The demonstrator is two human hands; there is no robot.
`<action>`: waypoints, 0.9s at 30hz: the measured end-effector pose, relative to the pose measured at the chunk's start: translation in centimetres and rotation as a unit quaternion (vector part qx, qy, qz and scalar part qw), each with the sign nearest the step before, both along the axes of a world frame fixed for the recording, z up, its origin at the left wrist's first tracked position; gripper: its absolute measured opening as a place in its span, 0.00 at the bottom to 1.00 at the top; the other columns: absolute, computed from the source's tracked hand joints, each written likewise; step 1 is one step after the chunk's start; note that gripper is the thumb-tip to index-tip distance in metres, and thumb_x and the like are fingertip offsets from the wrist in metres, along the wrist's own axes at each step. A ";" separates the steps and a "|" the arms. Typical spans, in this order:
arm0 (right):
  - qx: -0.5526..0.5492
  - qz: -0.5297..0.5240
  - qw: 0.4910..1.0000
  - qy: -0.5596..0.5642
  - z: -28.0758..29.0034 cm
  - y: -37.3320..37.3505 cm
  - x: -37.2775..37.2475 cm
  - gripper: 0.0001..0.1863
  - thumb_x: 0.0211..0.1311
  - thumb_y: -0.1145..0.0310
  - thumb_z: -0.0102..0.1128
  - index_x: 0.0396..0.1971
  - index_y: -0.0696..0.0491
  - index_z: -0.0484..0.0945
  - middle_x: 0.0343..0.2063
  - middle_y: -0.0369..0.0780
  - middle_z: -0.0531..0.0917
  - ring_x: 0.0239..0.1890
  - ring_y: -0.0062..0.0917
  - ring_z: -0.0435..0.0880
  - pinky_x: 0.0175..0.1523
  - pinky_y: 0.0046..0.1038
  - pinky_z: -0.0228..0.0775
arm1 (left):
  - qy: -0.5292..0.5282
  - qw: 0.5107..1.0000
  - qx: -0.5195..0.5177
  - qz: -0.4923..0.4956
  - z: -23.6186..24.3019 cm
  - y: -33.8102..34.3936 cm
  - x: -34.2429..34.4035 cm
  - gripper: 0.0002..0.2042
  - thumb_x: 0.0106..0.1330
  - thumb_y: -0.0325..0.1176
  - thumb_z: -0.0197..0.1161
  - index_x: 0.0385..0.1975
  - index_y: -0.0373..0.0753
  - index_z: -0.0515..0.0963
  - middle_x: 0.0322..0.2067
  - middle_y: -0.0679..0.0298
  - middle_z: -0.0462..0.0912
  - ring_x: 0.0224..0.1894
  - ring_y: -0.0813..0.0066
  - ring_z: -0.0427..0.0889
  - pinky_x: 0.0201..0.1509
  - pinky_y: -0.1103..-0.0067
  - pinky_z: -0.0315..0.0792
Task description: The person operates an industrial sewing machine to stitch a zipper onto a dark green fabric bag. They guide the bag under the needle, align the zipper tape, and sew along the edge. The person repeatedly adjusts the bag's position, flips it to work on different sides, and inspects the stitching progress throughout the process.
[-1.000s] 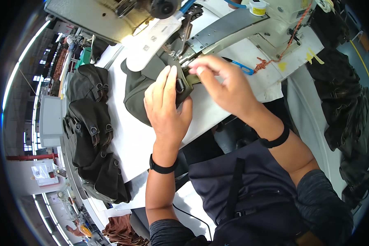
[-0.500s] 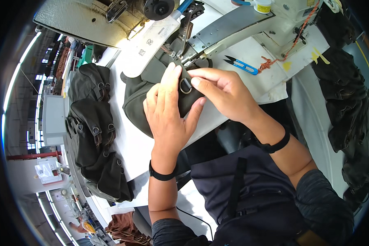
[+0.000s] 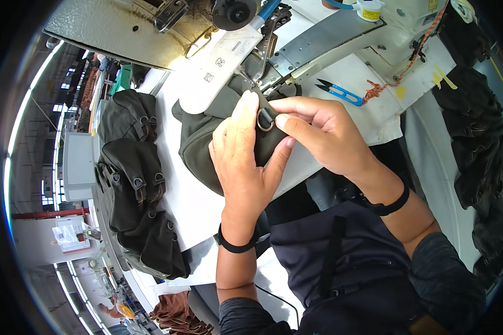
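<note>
A dark olive fabric bag (image 3: 198,159) lies under the needle area of a sewing machine (image 3: 243,78). My left hand (image 3: 243,156) rests flat on top of it, fingers stretched toward the presser foot and thumb spread. Beside those fingertips sits a metal D-ring (image 3: 265,120) on a short dark tab. With thumb and forefinger, my right hand (image 3: 324,137) pinches the bag's edge just right of the ring; its other fingers are curled. Part of the bag is hidden under my left hand and a pale machine cover plate (image 3: 215,70).
Blue thread snips (image 3: 343,94) and a tangled orange cord (image 3: 374,89) lie right of the needle. Several similar dark bags (image 3: 134,173) are piled at left. More dark pieces (image 3: 475,145) hang at far right. Brown pieces (image 3: 179,312) lie lower left.
The whole view has shifted, so everything appears a little farther right and lower. Relative to the machine, both hands and the bag look almost the same.
</note>
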State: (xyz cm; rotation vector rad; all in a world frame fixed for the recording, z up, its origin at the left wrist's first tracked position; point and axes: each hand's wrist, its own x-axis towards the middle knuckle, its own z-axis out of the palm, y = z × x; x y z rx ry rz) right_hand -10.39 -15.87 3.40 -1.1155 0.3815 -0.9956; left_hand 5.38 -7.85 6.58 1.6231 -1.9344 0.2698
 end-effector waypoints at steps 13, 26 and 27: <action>-0.012 0.001 1.000 0.005 -0.5 -1.2 0.8 0.16 0.74 0.73 0.58 0.54 0.64 0.84 0.33 0.33 0.88 0.35 0.10 0.80 0.41 0.19 0.72 | 0.120 0.990 -0.078 0.006 -1.9 -1.4 0.6 0.26 0.64 0.33 0.77 0.62 0.37 0.79 0.57 0.56 0.87 0.58 0.57 0.84 0.66 0.67 0.70; -0.028 -0.037 0.997 0.065 -0.9 -1.8 1.2 0.15 0.73 0.67 0.62 0.46 0.65 0.84 0.29 0.35 0.87 0.31 0.11 0.78 0.34 0.21 0.69 | 0.086 0.985 -0.080 0.127 0.5 -1.4 -2.5 0.15 0.66 0.28 0.75 0.51 0.37 0.83 0.50 0.61 0.88 0.48 0.63 0.83 0.54 0.71 0.74; -0.038 -0.042 0.996 0.074 -0.7 -1.8 1.2 0.15 0.73 0.67 0.62 0.46 0.66 0.84 0.29 0.35 0.87 0.31 0.11 0.78 0.34 0.21 0.69 | 0.146 0.978 -0.075 0.133 0.2 -1.7 -2.7 0.13 0.67 0.28 0.74 0.49 0.37 0.82 0.48 0.61 0.87 0.46 0.65 0.83 0.52 0.72 0.74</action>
